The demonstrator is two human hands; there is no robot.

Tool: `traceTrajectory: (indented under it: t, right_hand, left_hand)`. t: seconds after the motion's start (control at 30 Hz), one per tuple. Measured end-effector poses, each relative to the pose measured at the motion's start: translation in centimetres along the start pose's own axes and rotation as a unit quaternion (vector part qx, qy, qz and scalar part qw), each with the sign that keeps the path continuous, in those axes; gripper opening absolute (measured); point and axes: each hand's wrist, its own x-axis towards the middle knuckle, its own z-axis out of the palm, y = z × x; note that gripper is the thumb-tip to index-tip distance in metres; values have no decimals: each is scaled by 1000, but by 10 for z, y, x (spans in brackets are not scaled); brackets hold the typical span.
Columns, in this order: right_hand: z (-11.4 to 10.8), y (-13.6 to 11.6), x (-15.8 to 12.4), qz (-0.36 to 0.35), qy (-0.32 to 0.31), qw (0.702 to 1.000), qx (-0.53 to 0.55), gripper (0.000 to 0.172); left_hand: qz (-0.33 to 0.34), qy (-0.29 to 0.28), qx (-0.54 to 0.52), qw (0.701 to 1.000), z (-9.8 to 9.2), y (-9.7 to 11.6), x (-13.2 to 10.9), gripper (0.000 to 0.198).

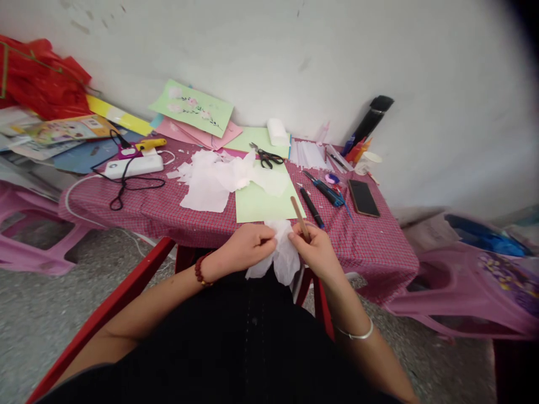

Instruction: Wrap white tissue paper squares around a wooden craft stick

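My left hand [251,246] is closed, pinching the edge of a crumpled piece of white tissue paper [286,264]. My right hand [315,247] grips a flat brown wooden stick [298,212] that points up and away, and its thumb also presses on the tissue. The tissue hangs in loose folds between both hands, just off the table's front edge. Straight beyond it lies a light green sheet [263,209]. Torn white tissue [206,188] spreads over the table to the left. Black-handled scissors [267,157] rest at the back of the green sheet.
Right of the sheet are a black pen [310,206], a blue-black utility knife [327,191] and a phone [364,197]. A white power strip [135,166] with a black cable lies left. A green card with flowers [193,106] leans at the back. Pink stools [446,280] flank the table.
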Motion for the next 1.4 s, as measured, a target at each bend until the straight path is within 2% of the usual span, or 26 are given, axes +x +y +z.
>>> traceTrajectory:
  t: [0.1, 0.17, 0.3, 0.37, 0.43, 0.5, 0.57, 0.63, 0.67, 0.73, 0.8, 0.87, 1.0, 1.07, 1.2, 1.27, 1.33, 1.4]
  right_hand:
    - [1, 5, -1, 17, 16, 998, 51, 19]
    - [2, 5, -2, 2, 9, 999, 51, 19]
    - [7, -3, -4, -48, -23, 998, 20, 17]
    - [9, -7, -5, -66, -33, 997, 7, 17]
    - [9, -7, -6, -77, -26, 997, 2, 16]
    - [8, -2, -6, -82, 2, 997, 11, 16]
    - [6, 7, -6, -71, 46, 996, 37, 18]
    - [7, 16, -5, -37, 90, 992, 84, 19]
    - [7, 21, -5, -14, 107, 988, 114, 19]
    - [10, 26, -5, 37, 124, 976, 176, 19]
    - [13, 27, -6, 76, 111, 967, 216, 19]
    - [16, 26, -7, 89, 78, 967, 225, 21]
    - [20, 25, -8, 92, 28, 975, 200, 30]
    - [21, 26, -8, 91, 59, 969, 224, 30]
    - [22, 28, -7, 71, 163, 945, 274, 23]
    - [21, 29, -7, 65, 169, 949, 258, 21]
    - [21, 29, -6, 43, 162, 962, 214, 20]
    - [20, 30, -6, 11, 160, 975, 156, 17]
  left_hand:
    - [-37, 16, -16, 999, 0, -6, -6, 25]
    - [-51, 26, 9, 998, -2, -2, -7, 22]
    - [-52, 60, 129, 988, -7, 17, -1, 29]
    - [-60, 69, 198, 976, -7, 20, 6, 24]
    - [-78, 80, 247, 963, -6, 14, 13, 16]
    - [-98, 95, 244, 960, -5, 3, 18, 11]
    - [-108, 114, 167, 973, -3, -10, 20, 5]
    - [-113, 132, 8, 985, 1, -19, 20, 4]
    - [-117, 138, -90, 979, 3, -22, 19, 5]
    - [-122, 146, -267, 945, 8, -22, 16, 8]
    - [-119, 154, -364, 911, 13, -18, 13, 12]
    - [-105, 160, -383, 904, 15, -12, 10, 14]
    - [-84, 152, -347, 922, 15, -2, 4, 13]
    - [-82, 162, -353, 918, 15, -2, 0, 12]
    - [-85, 205, -413, 883, 19, -11, -3, 11]
    - [-114, 167, -461, 864, 24, -16, -3, 16]
    - [-152, 101, -501, 846, 27, -18, 0, 31]
    - [-181, 49, -505, 842, 27, -18, 3, 48]
